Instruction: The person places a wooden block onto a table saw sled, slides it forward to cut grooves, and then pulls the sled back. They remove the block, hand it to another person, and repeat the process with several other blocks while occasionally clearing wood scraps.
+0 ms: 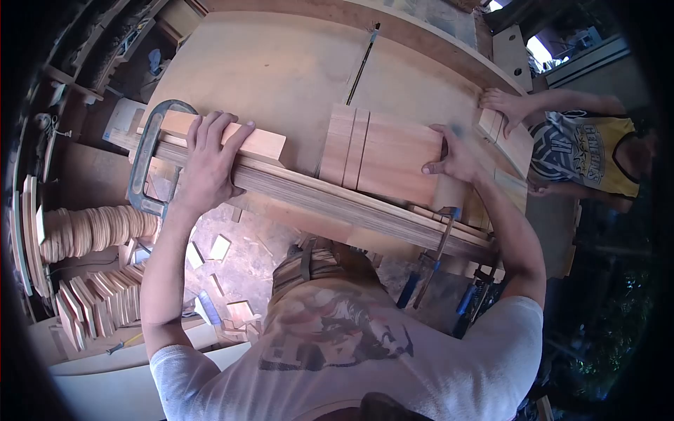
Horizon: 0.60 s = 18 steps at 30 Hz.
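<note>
My left hand [213, 158] is closed over a pale wooden block [263, 146] lying along a long layered wooden fence [316, 191]; the thumb drops toward the front edge. My right hand [456, 158] grips the right end of a reddish wooden board [400, 154], thumb and fingers at its end corners. The board lies flat against the back of the fence. Two dark lines run across its left part, marking off a narrow strip [358, 149]. Behind it, a dark slot [363, 63] with yellowish edging runs away across the worktable [281, 56].
A large C-clamp [144, 168] holds the fence's left end; a bar clamp [439, 259] is at its right. Another person's hand [507, 109] rests on wood pieces [509, 140] at right. Stacked wooden pieces [98, 302] and floor offcuts [242, 312] lie at left and below.
</note>
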Each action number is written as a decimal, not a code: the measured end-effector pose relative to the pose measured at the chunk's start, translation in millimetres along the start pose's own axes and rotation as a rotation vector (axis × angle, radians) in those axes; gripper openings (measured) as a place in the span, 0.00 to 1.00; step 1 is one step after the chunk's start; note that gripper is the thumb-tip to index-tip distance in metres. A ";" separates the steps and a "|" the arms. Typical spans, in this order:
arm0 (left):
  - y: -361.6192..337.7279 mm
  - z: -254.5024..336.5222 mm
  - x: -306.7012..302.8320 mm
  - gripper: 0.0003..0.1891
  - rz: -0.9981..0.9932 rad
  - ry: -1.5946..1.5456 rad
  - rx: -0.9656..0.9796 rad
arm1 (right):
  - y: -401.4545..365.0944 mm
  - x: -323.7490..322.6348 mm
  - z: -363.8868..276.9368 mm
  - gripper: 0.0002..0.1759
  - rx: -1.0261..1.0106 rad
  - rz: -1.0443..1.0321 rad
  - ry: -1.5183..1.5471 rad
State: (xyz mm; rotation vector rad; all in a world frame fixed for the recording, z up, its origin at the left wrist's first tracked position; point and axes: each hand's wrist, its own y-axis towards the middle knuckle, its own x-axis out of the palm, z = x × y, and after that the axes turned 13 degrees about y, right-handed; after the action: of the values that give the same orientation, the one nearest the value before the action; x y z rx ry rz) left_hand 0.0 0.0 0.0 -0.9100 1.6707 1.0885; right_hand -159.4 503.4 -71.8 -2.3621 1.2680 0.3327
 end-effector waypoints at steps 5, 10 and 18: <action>-3.6 9.5 1.8 0.70 0.000 -0.009 -0.005 | -21.4 -2.9 5.7 0.57 -0.071 0.094 0.100; -0.8 7.7 -0.8 0.70 -0.013 0.018 -0.006 | -20.7 1.5 14.5 0.53 -0.055 0.197 0.103; -2.9 9.9 -5.7 0.69 -0.038 0.060 -0.003 | -22.2 1.1 2.9 0.45 0.047 0.178 0.740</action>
State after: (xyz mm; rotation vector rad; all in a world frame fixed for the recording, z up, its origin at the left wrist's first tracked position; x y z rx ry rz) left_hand 7.3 8.8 2.8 -0.9813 1.6943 1.0482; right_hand -140.3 514.7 -68.9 -2.4127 1.7724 -0.5740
